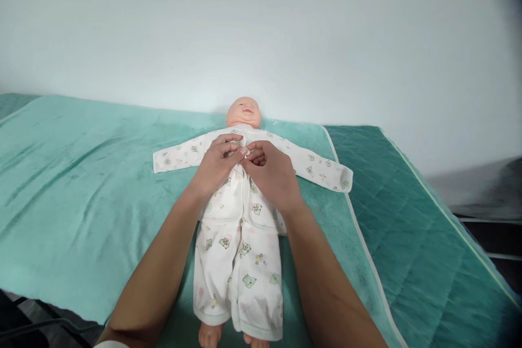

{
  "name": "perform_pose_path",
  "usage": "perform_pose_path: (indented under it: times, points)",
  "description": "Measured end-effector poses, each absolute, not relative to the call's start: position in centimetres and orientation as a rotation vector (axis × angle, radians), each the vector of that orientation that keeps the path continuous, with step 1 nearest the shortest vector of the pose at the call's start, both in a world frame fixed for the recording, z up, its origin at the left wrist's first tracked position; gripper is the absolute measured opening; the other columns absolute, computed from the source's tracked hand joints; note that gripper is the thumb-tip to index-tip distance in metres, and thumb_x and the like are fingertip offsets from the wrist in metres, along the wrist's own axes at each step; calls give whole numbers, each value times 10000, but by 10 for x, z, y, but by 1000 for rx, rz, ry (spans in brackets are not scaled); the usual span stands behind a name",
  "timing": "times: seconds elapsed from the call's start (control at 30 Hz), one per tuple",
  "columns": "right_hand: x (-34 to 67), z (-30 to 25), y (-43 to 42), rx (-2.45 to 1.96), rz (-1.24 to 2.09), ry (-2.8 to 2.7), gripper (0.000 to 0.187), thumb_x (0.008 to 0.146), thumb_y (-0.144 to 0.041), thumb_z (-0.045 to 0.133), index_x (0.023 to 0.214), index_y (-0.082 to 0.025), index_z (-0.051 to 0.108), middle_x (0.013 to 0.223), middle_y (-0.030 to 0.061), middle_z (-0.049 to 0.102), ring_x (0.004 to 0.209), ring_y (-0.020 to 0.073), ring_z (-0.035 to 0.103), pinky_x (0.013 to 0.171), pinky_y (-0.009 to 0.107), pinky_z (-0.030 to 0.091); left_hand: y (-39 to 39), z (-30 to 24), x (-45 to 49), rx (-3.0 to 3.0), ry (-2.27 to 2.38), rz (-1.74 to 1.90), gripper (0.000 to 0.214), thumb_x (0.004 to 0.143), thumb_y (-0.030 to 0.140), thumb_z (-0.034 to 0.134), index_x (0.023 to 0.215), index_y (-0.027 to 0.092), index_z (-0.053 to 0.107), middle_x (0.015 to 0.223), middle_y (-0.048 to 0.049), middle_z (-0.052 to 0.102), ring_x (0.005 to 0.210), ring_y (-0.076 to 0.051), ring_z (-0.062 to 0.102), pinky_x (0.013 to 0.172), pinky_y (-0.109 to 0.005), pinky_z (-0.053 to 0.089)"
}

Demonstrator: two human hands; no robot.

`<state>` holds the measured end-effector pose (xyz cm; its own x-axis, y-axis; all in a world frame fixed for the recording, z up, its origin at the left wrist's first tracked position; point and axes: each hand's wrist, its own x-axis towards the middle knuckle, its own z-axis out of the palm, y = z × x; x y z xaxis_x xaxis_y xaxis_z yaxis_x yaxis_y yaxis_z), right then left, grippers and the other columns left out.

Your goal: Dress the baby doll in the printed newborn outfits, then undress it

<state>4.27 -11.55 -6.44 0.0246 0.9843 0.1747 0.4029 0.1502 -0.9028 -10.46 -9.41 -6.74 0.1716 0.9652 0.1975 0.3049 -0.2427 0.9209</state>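
Observation:
A baby doll (243, 112) lies on its back on a teal blanket (81, 174), head toward the wall. It wears a white printed shirt (179, 155) with sleeves spread wide and matching white trousers (240, 277). My left hand (216, 166) and my right hand (272, 174) meet over the doll's chest. Both pinch the front edges of the shirt near the collar, fingers closed on the fabric. The doll's bare feet stick out at the bottom of the view.
A darker quilted teal mat (416, 239) covers the right part of the bed. A plain white wall (285, 27) stands right behind the doll's head. The bed's left front edge drops to a dark floor (24, 321).

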Motion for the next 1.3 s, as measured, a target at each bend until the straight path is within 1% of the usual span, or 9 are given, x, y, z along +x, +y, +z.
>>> perform_pose_path:
  times: [0.13, 0.3, 0.37, 0.47, 0.6, 0.7, 0.83, 0.9, 1.3]
  points:
    - [40, -66, -116, -1398, 716, -1612, 180, 861, -259, 575, 1005, -233, 681, 772, -10, 694, 704, 163, 630, 722, 312, 488, -96, -67, -99, 1676, 1272, 1101, 235, 905, 331, 626, 720, 211, 705, 1347, -53, 612, 1309, -244, 547, 1088, -398, 459]
    - [43, -64, -117, -1398, 761, -1609, 237, 840, -255, 610, 1071, -245, 664, 769, -24, 684, 705, 159, 627, 698, 301, 483, -96, -71, -97, 1639, 1333, 1165, 174, 878, 266, 622, 724, 212, 683, 1328, -39, 631, 1275, -245, 567, 1070, -413, 469]
    - [47, -63, -118, -1367, 824, -1595, 259, 831, -259, 622, 1086, -250, 664, 786, -25, 681, 703, 153, 621, 668, 288, 477, -95, -73, -97, 1678, 1340, 1205, 96, 883, 242, 604, 863, 228, 697, 1342, -41, 627, 1299, -234, 555, 1088, -411, 461]
    - [51, -67, -116, -1310, 948, -1516, 231, 851, -298, 607, 1065, -245, 676, 809, -16, 677, 678, 142, 600, 614, 273, 459, -93, -76, -97, 1861, 1315, 1217, 310, 928, 213, 524, 1206, 271, 650, 1417, -42, 602, 1367, -214, 513, 1169, -422, 398]
    - [52, -79, -109, -1224, 833, -1353, 189, 884, -326, 574, 1006, -216, 666, 917, 24, 690, 816, 162, 635, 738, 300, 516, -90, -79, -98, 2135, 1326, 1098, 436, 996, 237, 400, 1397, 275, 567, 1511, -40, 551, 1429, -222, 464, 1223, -450, 330]
    - [50, -88, -104, -1218, 594, -1435, 247, 904, -305, 539, 1104, -221, 656, 1173, 83, 668, 1089, 212, 618, 928, 368, 519, -88, -81, -99, 2257, 1353, 1064, 455, 1009, 244, 373, 1429, 265, 546, 1504, -49, 557, 1408, -224, 476, 1210, -446, 339]
    - [50, -94, -99, -1275, 460, -1673, 359, 956, -330, 477, 1275, -246, 617, 1406, 91, 589, 1353, 249, 479, 1179, 482, 346, -85, -84, -100, 2308, 1418, 1022, 475, 1003, 241, 366, 1447, 259, 532, 1497, -58, 559, 1393, -235, 473, 1187, -451, 354]
    - [51, -95, -98, -1295, 456, -1722, 380, 981, -356, 451, 1311, -247, 605, 1452, 88, 562, 1389, 249, 451, 1207, 488, 309, -84, -85, -100, 2311, 1436, 1004, 485, 995, 235, 368, 1454, 252, 527, 1498, -60, 557, 1396, -239, 465, 1185, -456, 353]
    - [51, -99, -97, -1364, 320, -1813, 390, 1027, -406, 404, 1308, -257, 629, 1475, 102, 545, 1426, 255, 430, 1213, 502, 296, -80, -85, -102, 2255, 1414, 1007, 484, 955, 211, 405, 1414, 250, 554, 1479, -47, 570, 1388, -241, 459, 1196, -452, 350]
